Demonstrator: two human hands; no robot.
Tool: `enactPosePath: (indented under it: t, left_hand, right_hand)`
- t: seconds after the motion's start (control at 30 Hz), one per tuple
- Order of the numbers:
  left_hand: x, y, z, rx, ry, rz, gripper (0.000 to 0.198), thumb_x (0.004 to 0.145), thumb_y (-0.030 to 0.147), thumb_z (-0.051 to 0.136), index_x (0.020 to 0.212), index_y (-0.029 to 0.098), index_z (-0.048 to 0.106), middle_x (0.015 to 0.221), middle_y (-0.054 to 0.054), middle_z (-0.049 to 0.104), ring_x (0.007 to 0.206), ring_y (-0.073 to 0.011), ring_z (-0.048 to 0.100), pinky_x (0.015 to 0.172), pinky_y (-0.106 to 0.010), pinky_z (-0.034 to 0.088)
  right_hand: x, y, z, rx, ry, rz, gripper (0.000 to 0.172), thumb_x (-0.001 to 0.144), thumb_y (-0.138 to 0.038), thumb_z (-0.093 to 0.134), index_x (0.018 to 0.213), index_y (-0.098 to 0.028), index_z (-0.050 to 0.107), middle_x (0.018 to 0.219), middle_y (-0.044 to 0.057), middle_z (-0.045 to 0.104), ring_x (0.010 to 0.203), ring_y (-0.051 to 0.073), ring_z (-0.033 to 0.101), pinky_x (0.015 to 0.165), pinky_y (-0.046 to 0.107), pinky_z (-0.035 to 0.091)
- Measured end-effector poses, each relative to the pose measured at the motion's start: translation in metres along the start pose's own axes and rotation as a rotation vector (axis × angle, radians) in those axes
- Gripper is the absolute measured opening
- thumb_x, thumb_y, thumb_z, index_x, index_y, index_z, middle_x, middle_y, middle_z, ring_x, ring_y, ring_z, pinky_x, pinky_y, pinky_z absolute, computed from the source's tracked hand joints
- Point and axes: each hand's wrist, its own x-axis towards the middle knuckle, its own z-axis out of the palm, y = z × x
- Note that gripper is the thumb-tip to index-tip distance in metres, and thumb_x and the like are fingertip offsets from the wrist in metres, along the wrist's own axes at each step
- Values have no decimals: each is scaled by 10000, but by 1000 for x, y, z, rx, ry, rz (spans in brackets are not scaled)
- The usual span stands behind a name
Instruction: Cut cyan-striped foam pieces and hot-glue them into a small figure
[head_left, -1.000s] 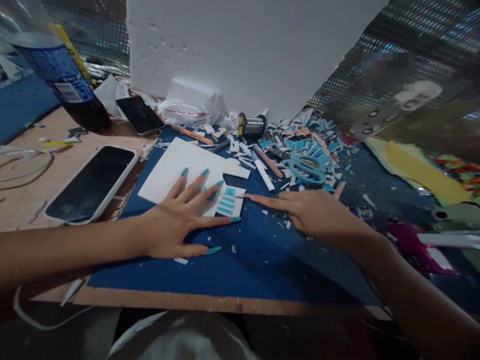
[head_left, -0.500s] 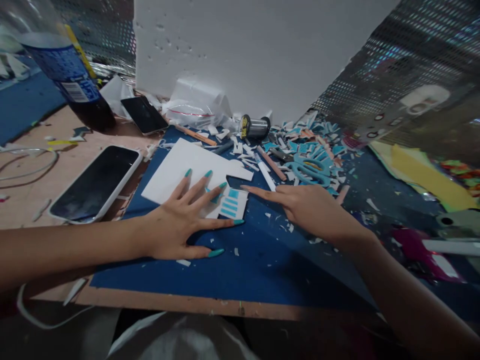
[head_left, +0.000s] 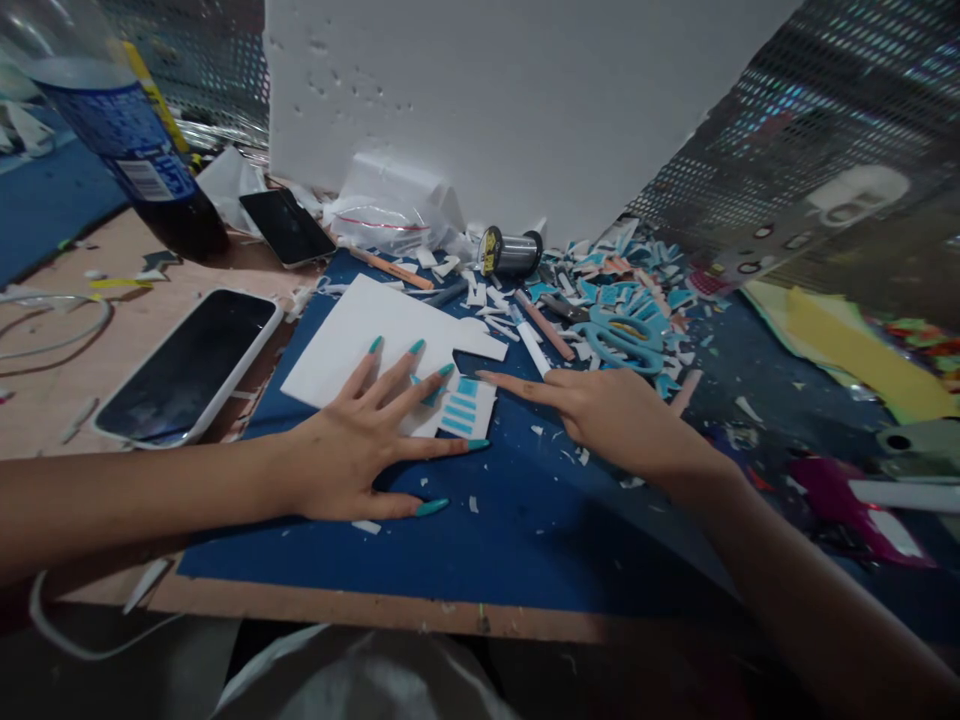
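Note:
My left hand (head_left: pixel 367 430), its nails painted teal, lies flat with fingers spread over a cut white foam sheet (head_left: pixel 360 325). Under and beside its fingers, light blue strips (head_left: pixel 459 410) sit in a row on a narrow part of the sheet. A notch cut into the sheet shows the blue mat below. My right hand (head_left: pixel 615 415) comes in from the right with its index finger stretched out. That fingertip meets the sheet's edge at the notch, just above the strips. The other fingers are curled beneath, partly hidden, and nothing shows in them.
Blue scissors (head_left: pixel 622 340), a wire spool (head_left: pixel 511 253), pens and a heap of foam scraps (head_left: pixel 637 265) lie beyond the hands. Two phones, one the white-cased phone (head_left: pixel 191 368), and a soda bottle (head_left: pixel 139 150) are at left. A white board (head_left: pixel 510 110) stands behind.
The right index fingertip has shifted very slightly left along the sheet's edge. The left hand stays in place; the whole view has moved a little.

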Motion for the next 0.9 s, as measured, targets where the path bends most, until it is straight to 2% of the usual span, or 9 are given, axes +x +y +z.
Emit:
enactPosePath:
  t: [0.3, 0.43, 0.53, 0.6, 0.67, 0.77, 0.8, 0.87, 0.9]
  left_hand:
    - [0, 1, 0, 8, 6, -9, 649, 841, 647, 439, 1431, 458, 243, 1576, -85, 57, 1394, -488, 32, 999, -764, 114]
    - [0, 1, 0, -1, 20, -7, 638, 849, 636, 438, 1430, 464, 239, 1577, -68, 66, 1396, -483, 32, 1003, -762, 100]
    - [-1, 1, 1, -10, 30, -1, 635, 852, 631, 438, 1431, 462, 239, 1580, -58, 47, 1396, -484, 37, 1008, -760, 86]
    - [-1, 0, 2, -17, 39, 2, 631, 856, 629, 432, 1432, 459, 239, 1582, -49, 25, 1395, -485, 38, 1011, -759, 76]
    - [-2, 0, 3, -20, 53, 5, 632, 855, 629, 433, 1431, 458, 240, 1583, -38, 10, 1396, -482, 38, 1019, -754, 67]
    - [-2, 0, 3, -13, 74, 15, 644, 848, 634, 444, 1433, 438, 257, 1582, -43, -13, 1402, -467, 16, 1040, -735, 52]
    - [-2, 0, 4, -9, 81, 19, 649, 846, 635, 448, 1433, 427, 267, 1582, -48, -17, 1405, -458, 7, 1047, -727, 50]
    - [-2, 0, 4, -6, 96, 21, 652, 842, 635, 458, 1430, 405, 295, 1581, -58, -7, 1412, -440, 0, 1059, -714, 53]
    - [-2, 1, 3, -7, 99, 19, 642, 846, 625, 463, 1426, 397, 309, 1581, -61, 6, 1415, -431, 2, 1065, -708, 62]
  right_hand:
    - [-2, 5, 1, 8, -23, 2, 788, 786, 18, 434, 1444, -393, 298, 760, 7, 657, 551, 127, 523, 453, 225, 208]
    - [-10, 9, 7, -48, 2, 6, 784, 784, 4, 444, 1441, -398, 303, 807, 17, 679, 523, 125, 532, 440, 236, 195]
    - [-16, 12, 10, -21, 49, 10, 760, 791, -9, 429, 1437, -392, 318, 769, 7, 677, 510, 132, 540, 446, 233, 252]
    - [-22, 14, 11, 113, 127, 0, 733, 790, -4, 399, 1424, -370, 361, 778, 0, 689, 593, 145, 595, 498, 225, 350]
    - [-27, 15, 10, 309, 247, 12, 670, 816, -19, 363, 1403, -336, 413, 871, 4, 715, 704, 150, 638, 592, 232, 432]
    - [-25, 8, 9, 598, 418, 129, 526, 916, -132, 329, 1415, -280, 406, 967, 35, 721, 714, 148, 648, 671, 261, 482]
    - [-21, 4, 9, 676, 449, 179, 498, 944, -196, 329, 1436, -262, 371, 975, 52, 719, 698, 153, 646, 677, 276, 492]
    - [-10, -6, 9, 803, 412, 278, 536, 960, -348, 363, 1478, -236, 280, 1117, 107, 675, 787, 196, 656, 706, 323, 508]
    - [-3, -11, 9, 847, 394, 312, 565, 948, -415, 380, 1473, -220, 300, 1175, 133, 644, 801, 214, 654, 693, 334, 512]
